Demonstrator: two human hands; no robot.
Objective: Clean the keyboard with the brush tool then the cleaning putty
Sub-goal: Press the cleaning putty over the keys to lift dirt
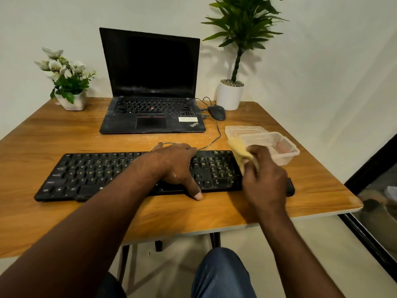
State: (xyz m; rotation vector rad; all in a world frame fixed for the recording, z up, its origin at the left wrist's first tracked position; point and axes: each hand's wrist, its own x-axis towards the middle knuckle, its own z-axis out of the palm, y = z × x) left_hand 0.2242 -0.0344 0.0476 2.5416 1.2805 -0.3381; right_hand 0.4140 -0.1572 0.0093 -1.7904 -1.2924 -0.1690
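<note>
While left hand [176,164] lies flat on keyboard [90,175] | right hand [263,179] grips putty [238,148] | clear tub [277,151] looks empty

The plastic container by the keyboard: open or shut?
Open: the plastic container has no lid on; its lid lies behind it on the table.
</note>
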